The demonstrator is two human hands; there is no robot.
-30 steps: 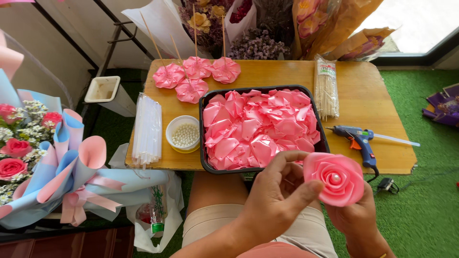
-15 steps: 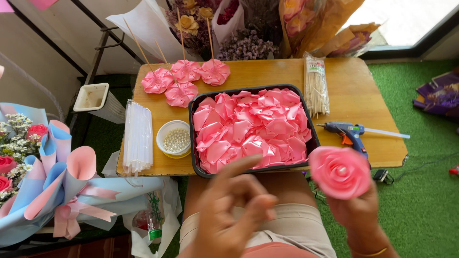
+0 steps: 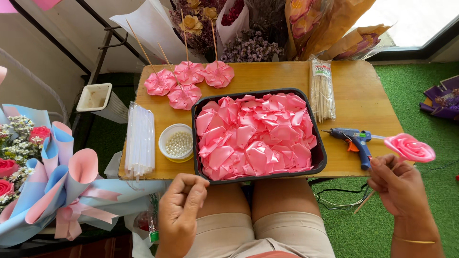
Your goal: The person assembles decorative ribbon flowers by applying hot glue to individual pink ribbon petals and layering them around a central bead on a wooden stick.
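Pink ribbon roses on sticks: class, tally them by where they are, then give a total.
Lying on the wooden table, far left: 4, one being this rose
Held in the right hand: 1, the finished rose
Total: 5

Right hand point(image 3: 399, 186) at 4 o'clock grips pink ribbon rose point(image 3: 409, 147) by its stick. Left hand point(image 3: 180, 210) loosely curled, empty, at 7 o'clock below black tray point(image 3: 319, 157) on tabletop point(image 3: 363, 95).

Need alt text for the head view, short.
Right hand holds a pink ribbon rose on a stick beside a wooden table; left hand hovers loosely curled at the near edge. A black tray of pink petals, a glue gun and a bowl of pearls sit on the table.
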